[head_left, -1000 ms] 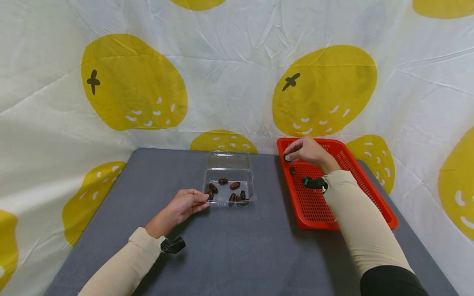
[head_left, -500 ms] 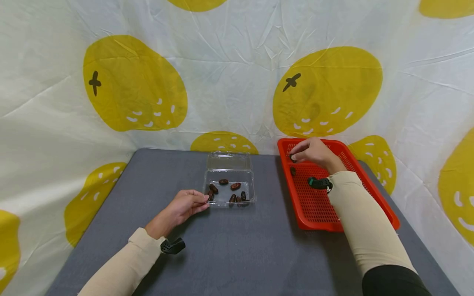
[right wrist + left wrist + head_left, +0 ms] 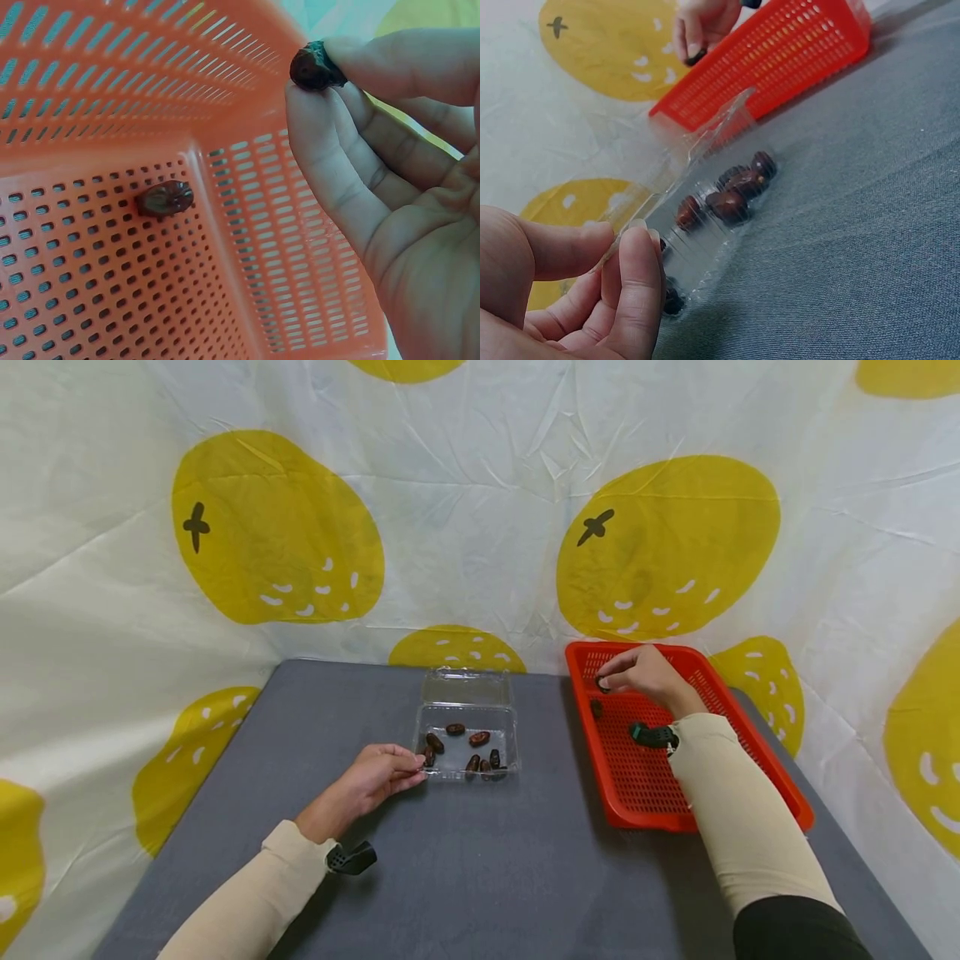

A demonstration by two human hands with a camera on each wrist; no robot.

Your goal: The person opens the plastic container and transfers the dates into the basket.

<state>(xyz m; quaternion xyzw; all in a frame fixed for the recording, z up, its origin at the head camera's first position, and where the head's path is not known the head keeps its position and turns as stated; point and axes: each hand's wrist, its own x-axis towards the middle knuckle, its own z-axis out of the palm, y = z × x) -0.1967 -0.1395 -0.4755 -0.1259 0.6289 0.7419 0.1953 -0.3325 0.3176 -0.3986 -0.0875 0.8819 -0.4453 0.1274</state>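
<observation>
White cloth w/ yellow fruit prints (image 3: 465,552) hangs behind & at both sides. Grey table (image 3: 480,868) sits in front. Red perforated plastic basket (image 3: 652,818) on table's R side, long axis running front-to-back, near end angled R. Clear plastic clamshell (image 3: 456,750) approx. mid-table, L of basket, lid tilted back twd cloth.

L hand (image 3: 378,772) at clamshell's near-L corner; grip: thumb & fingers pinch the thin plastic edge. R hand (image 3: 645,677) over basket's far-L part; grip: thumb & fingertips pinch a dark wrinkled date (image 3: 315,67). Date is up nr rim, not touching basket floor; foreshortened in R wrist view, so can't tell its long axis for sure.

Basket date (image 3: 165,199) lies on floor nr a corner; long axis approx. L–R in R wrist view, R end slightly higher. Clamshell dates (image 3: 479,739), several: rear one lies L–R; centre-R one mostly L–R too, R end twd back; one at L slants, far end L; near-R bunch points mostly front-to-back.
</observation>
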